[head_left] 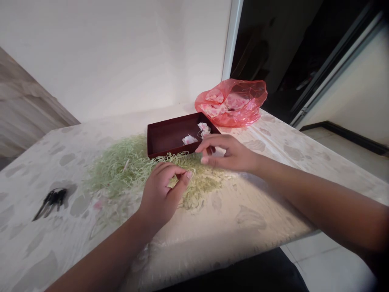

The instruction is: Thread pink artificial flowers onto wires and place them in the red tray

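Observation:
My left hand (165, 190) is over the pale green shredded paper (121, 166), thumb and forefinger pinched together on a thin strand or so of it. At the front right corner of a dark red open box (161, 153), my right hand (223, 152) hovers with thumb and fingers apart and slightly curled; nothing shows between them. Inside the box, toward its right end, lie pink and white artificial flowers (190, 140). The shredded paper is heaped along the box's front and left sides.
A translucent red plastic bag (240, 115) holding more pink flowers stands behind the box at the right. A bunch of keys (54, 198) lies at the left of the patterned tablecloth (252, 219). A white wall (115, 56) rises behind the table.

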A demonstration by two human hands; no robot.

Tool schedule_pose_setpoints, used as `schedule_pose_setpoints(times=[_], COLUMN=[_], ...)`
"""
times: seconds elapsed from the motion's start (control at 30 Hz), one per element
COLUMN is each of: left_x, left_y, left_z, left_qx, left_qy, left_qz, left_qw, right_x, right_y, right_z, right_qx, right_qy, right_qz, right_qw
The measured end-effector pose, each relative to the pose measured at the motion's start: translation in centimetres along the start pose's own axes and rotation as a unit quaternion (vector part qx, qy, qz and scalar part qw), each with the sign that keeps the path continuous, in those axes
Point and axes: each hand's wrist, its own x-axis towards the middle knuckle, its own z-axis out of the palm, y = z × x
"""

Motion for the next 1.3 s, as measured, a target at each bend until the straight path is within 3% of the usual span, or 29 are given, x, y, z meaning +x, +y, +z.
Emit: schedule_pose_setpoints(times=[0.13, 0.23, 0.33, 0.4, 0.47, 0.57, 0.7, 0.87, 1.13, 1.23, 1.3], left_x=[-0.1, -0.2, -0.2, -0.1, -0.1, -0.4, -0.4, 0.1, 0.4, 0.6, 0.6], left_y=[0.1, 0.2, 0.5, 0.7, 0.9, 1.0, 0.7, -0.3, -1.3, -1.4, -1.4], left_z=[0.3, 0.3, 0.0, -0.2, -0.3, -0.1, 0.2, 0.5, 0.6, 0.7, 0.7], left_qx=[0.017, 0.027, 0.023, 0.004, -0.013, 0.013, 0.076, 0.143, 0.218, 0.239, 0.243], left_qy=[0.012, 0.009, 0.001, -0.035, -0.106, -0.202, -0.252, -0.219, -0.081, -0.057, -0.071], left_qz=[0.019, 0.035, 0.058, 0.105, 0.177, 0.26, 0.261, 0.254, 0.22, 0.203, 0.191], left_qw=[1.0, 0.999, 0.998, 0.994, 0.978, 0.944, 0.929, 0.931, 0.947, 0.948, 0.948], right_x=[-0.6, -0.8, -0.5, -0.2, 0.1, 0.1, -0.4, -0.6, 0.0, 0.1, 0.1], right_y=[-1.5, -1.9, -2.0, -1.9, -1.7, -1.5, -1.8, -2.4, -0.5, -0.1, 0.0], right_z=[2.1, 2.9, 2.3, 1.4, 0.4, -1.0, -1.4, 0.0, -0.9, -1.6, -1.7], right_qx=[0.059, 0.091, 0.121, 0.136, 0.147, 0.153, 0.136, 0.047, -0.091, -0.12, -0.109], right_qy=[-0.055, -0.039, -0.008, 0.008, -0.003, -0.087, -0.223, -0.24, -0.106, -0.168, -0.231], right_qz=[-0.002, 0.032, 0.061, 0.063, 0.069, 0.076, 0.019, -0.024, 0.053, 0.097, 0.11], right_qw=[0.997, 0.995, 0.991, 0.989, 0.987, 0.981, 0.965, 0.969, 0.989, 0.974, 0.96])
